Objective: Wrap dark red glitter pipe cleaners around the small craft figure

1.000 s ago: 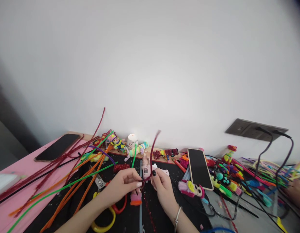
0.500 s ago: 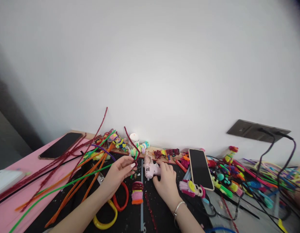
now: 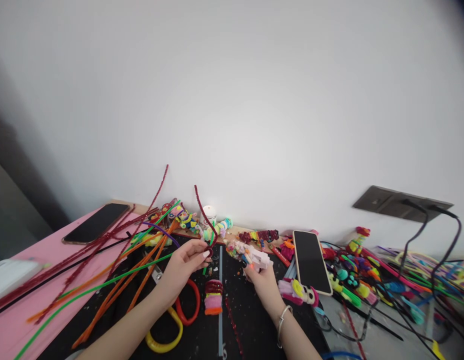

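Observation:
My left hand (image 3: 185,265) pinches a dark red glitter pipe cleaner (image 3: 204,215) that curves up above the fingers. My right hand (image 3: 262,281) grips a pink glue gun (image 3: 250,254), lifted off the black mat (image 3: 202,330) with its nozzle aimed left toward the pipe cleaner. Between the hands, on the mat, stands a small roll wound in red, pink and orange (image 3: 213,297). A silver bracelet (image 3: 282,325) sits on my right wrist.
Long orange, green and red pipe cleaners (image 3: 115,280) fan out at left over a pink surface (image 3: 37,260) with a phone (image 3: 97,229). Red and yellow rings (image 3: 175,320) lie near my left arm. Another phone (image 3: 310,260), craft figures and cables crowd the right.
My right hand let go of the red pipe cleaner, reached to the glue gun on the mat and has lifted it. My left hand keeps the pipe cleaner, now tilted left.

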